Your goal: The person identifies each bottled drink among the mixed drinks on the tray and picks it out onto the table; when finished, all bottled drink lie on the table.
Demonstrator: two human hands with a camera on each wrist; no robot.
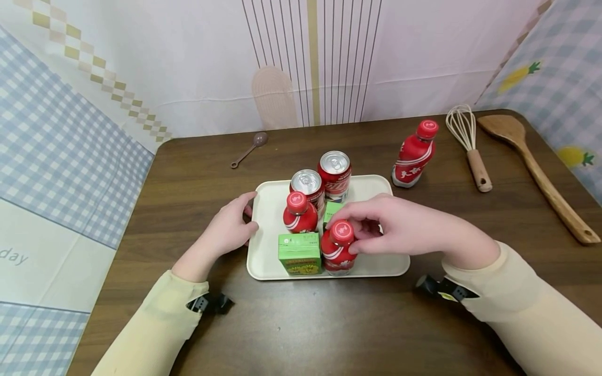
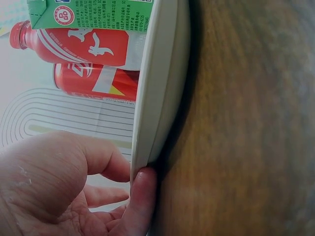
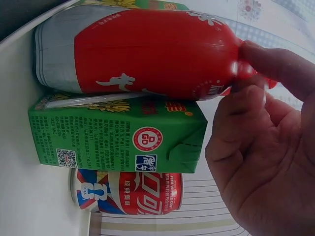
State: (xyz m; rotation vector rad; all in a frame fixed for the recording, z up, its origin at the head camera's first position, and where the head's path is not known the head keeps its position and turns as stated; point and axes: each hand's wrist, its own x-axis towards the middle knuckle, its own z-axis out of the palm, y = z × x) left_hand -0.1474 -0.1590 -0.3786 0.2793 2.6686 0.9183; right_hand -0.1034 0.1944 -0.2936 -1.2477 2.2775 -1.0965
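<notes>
My right hand (image 1: 383, 224) pinches a red plastic drink bottle (image 1: 339, 253) by its neck, below the red cap. The bottle stands upright at the front of a cream tray (image 1: 376, 266). At the tray's left rim, my left hand (image 1: 230, 224) grips the edge; in the left wrist view its fingertip (image 2: 143, 184) presses the rim's outer side. Left of the held bottle is a green drink carton (image 1: 299, 256). Behind the carton stands a second red bottle (image 1: 300, 216). Another green carton (image 3: 120, 132), partly hidden in the head view, and two red soda cans (image 1: 335, 175) stand farther back.
A third red bottle (image 1: 414, 156) stands on the wooden table (image 1: 291, 324), behind the tray's right corner. To its right lie a whisk (image 1: 472, 149) and a wooden spatula (image 1: 541, 172). A small brown measuring spoon (image 1: 251, 149) lies behind the tray.
</notes>
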